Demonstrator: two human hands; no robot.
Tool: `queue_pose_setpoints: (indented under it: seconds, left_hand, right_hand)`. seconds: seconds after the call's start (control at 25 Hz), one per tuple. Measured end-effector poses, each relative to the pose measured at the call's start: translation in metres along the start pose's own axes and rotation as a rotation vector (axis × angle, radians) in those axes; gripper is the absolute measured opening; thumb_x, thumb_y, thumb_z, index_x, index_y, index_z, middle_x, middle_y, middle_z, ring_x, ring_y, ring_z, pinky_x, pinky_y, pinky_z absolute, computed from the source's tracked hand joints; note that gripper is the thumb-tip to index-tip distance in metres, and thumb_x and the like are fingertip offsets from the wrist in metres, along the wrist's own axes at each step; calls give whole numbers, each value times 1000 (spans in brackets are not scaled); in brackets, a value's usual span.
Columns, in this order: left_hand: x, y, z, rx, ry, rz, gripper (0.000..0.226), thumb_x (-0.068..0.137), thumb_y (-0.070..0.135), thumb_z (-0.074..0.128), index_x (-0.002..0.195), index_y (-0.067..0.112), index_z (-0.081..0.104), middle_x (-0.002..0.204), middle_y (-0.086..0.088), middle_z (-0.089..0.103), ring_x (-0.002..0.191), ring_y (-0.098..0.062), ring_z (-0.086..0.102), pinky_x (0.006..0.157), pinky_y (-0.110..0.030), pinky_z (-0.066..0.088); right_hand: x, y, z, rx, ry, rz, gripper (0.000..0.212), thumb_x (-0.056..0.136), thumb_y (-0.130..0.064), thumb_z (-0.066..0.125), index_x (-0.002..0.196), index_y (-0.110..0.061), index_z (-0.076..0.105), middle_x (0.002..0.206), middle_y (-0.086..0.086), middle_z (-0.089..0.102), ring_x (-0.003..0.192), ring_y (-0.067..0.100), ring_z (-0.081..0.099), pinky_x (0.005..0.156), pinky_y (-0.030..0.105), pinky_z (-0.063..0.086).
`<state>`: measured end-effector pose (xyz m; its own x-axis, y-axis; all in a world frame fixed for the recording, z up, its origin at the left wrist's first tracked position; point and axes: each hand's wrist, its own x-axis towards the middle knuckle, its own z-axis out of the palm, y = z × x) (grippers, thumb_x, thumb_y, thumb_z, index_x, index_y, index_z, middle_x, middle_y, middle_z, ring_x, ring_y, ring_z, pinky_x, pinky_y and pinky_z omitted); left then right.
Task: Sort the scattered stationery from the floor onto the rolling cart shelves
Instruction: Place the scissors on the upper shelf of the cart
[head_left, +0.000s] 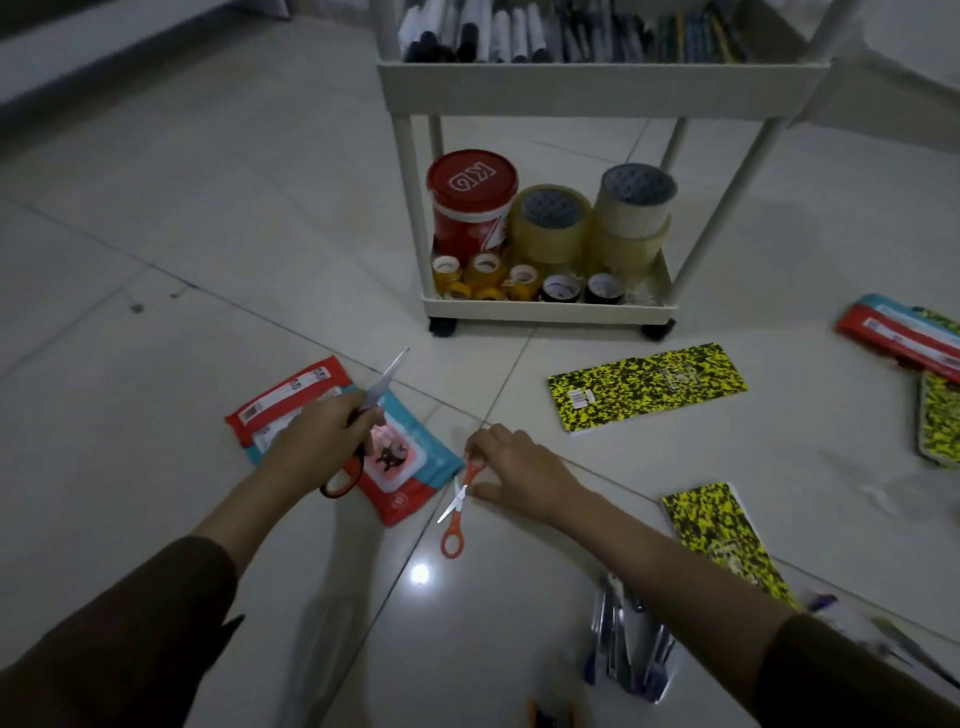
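- The larger scissors (363, 426), with a dark-red handle loop and blades pointing up and away, sit in the left hand (317, 441), whose grip is curled round the handle just above a red-and-blue packet (395, 467) lying on the floor (156, 234).
- The small orange scissors (457, 501) lie on the floor with blades spread; the right hand (519, 467) pinches the upper handle loop between fingertips, so that grip is closed on the loop while the lower loop rests on the tile.
- The two hands are near each other, the orange scissors just beside the packet's right corner.
- The rolling cart (550, 312) stands beyond the hands. Its bottom shelf holds a red lidded tub (472, 202), big rolls of clear tape (550, 223), two of them stacked at the right, and a row of small tape rolls (519, 283) in front.
- The shelf above is packed with pens and markers (519, 31), blurred.
- A yellow-and-black notebook (649, 384) lies right of the hands, near the cart; another (722, 540) lies beside the right forearm; a third (940, 421) is at the right edge.
- A second red-and-blue packet (898, 338) lies at the far right.
- A loose heap of pens (623, 649) lies under the right arm.
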<state>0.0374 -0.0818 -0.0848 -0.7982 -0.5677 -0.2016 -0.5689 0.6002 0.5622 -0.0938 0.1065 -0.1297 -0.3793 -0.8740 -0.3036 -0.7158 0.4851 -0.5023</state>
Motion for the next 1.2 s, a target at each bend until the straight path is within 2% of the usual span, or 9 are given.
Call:
queue_pose_setpoints:
  seconds: [0.12,0.2,0.44,0.56,0.72,0.8,0.92,1.04,1.2]
  left_hand:
    - [-5,2,2,9,-13,12,12,95,27,49,86,22,56,66,3,65,65,-14,63,58,-28,49]
    - [-6,4,3,5,-23,25,10,95,27,48,90,24,56,67,3,65,65,-16,64,60,-30,50]
    - [-5,6,9,41,-56,17,12,96,28,46,89,24,56,65,8,59,54,-2,56,44,-11,36]
    - [-3,9,10,24,-78,21,13,96,27,46,87,25,55,66,8,61,51,0,57,41,-9,37]
    - [1,20,17,-15,-120,45,14,96,26,46,94,23,59,73,3,67,68,-8,64,62,-24,52]
    - [2,26,20,-24,-140,62,14,96,27,46,95,23,59,73,4,66,73,-11,64,65,-27,51]
    - [3,37,22,-12,-142,106,10,96,28,47,97,23,56,67,4,65,63,-8,63,55,-22,50]
    - [0,48,23,-61,-176,104,14,95,21,47,107,26,43,67,6,65,57,4,60,43,-8,40]
    - [5,79,13,-351,-136,22,22,90,9,45,111,14,44,76,2,66,65,-11,55,56,-21,41]
  right_hand:
    - [-7,-9,26,-163,74,54,84,64,-63,68,128,-19,34,128,2,38,113,24,38,92,39,35]
    - [-11,-11,39,-264,93,36,89,64,-64,67,131,-18,31,129,2,35,112,23,37,92,37,34]
    - [-20,16,23,-244,92,-115,45,90,-38,50,131,-21,41,128,2,43,116,22,41,88,31,33]
    - [-35,33,15,-329,70,-129,36,95,-33,42,128,-19,44,126,4,46,117,23,42,89,33,33]
    - [-45,41,9,-404,126,-100,35,96,-33,39,124,-14,48,129,7,44,119,22,40,89,35,35]
    - [-46,43,7,-394,111,-78,34,96,-33,39,122,-12,48,130,8,44,119,22,40,88,36,35]
    - [-51,46,3,-136,114,8,18,97,-24,41,112,-15,47,109,7,54,100,27,50,78,35,37]
    - [-53,42,-7,576,112,197,10,96,-10,40,99,-19,45,78,-2,50,70,16,45,64,26,36]
    - [-43,24,-41,831,226,255,9,97,-11,40,96,-15,47,73,-3,45,63,11,40,57,24,39]
